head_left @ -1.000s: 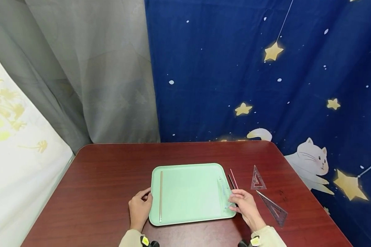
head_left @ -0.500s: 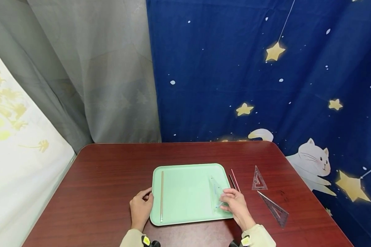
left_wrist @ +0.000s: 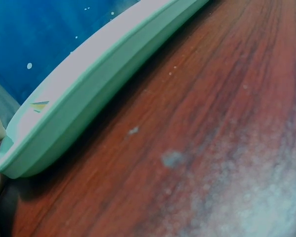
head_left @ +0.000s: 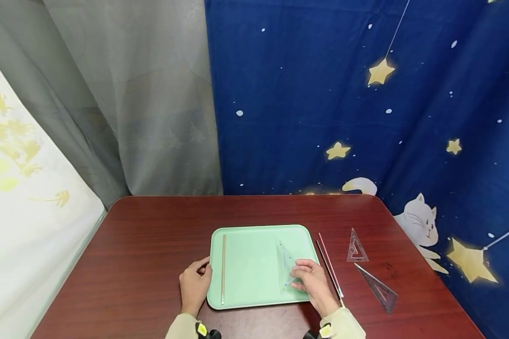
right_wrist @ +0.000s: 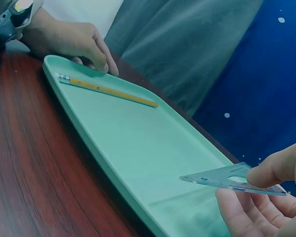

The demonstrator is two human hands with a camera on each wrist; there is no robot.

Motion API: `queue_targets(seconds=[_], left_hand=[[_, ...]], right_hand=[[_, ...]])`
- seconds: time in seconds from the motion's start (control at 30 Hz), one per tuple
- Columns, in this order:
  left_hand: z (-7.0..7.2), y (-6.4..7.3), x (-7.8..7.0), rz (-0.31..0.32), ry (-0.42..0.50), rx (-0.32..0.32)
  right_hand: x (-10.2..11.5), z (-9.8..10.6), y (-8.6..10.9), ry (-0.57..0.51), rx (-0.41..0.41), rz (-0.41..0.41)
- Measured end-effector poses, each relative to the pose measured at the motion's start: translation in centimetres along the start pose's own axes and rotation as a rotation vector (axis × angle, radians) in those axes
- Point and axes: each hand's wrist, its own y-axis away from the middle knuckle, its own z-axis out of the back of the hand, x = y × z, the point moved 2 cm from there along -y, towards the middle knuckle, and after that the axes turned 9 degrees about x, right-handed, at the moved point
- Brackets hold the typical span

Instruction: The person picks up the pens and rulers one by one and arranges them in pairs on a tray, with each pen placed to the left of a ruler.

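Note:
At the left rim of a pale green tray (head_left: 250,263), my left hand (head_left: 194,287) grips the edge; the left wrist view has fingertips above and below the tray's rim (left_wrist: 84,94). A pencil (head_left: 223,268) lies lengthwise inside the tray along the left side, its eraser end toward me. My right hand (head_left: 316,285) pinches a clear set square (head_left: 285,263) over the tray's right part. Seen from the right wrist, the set square (right_wrist: 212,180) is held between thumb and fingers, above the tray floor, its pointed corner toward the tray's middle.
Right of the tray, a red pencil (head_left: 330,263) and a dark pencil (head_left: 325,263) lie side by side on the brown table (head_left: 152,235). Further right are a small set square (head_left: 357,259) and a longer, darker one (head_left: 391,301). Curtains hang behind the table.
My right hand has moved left from the tray's right edge, carrying the set square further in over the tray. More of the two pencils beside the tray shows. My left hand stays at the rim.

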Motion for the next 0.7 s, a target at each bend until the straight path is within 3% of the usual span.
queue_targets(seconds=[0.2, 0.7], left_hand=[[0.1, -0.1, 0.1, 0.021, -0.001, 0.018], [-0.1, -0.1, 0.1, 0.018, 0.019, -0.006]], right_hand=[[0.0, -1.3, -0.2, -0.022, 0.011, 0.000], [-0.2, -4.1, -0.6, -0.023, 0.089, -0.012]])
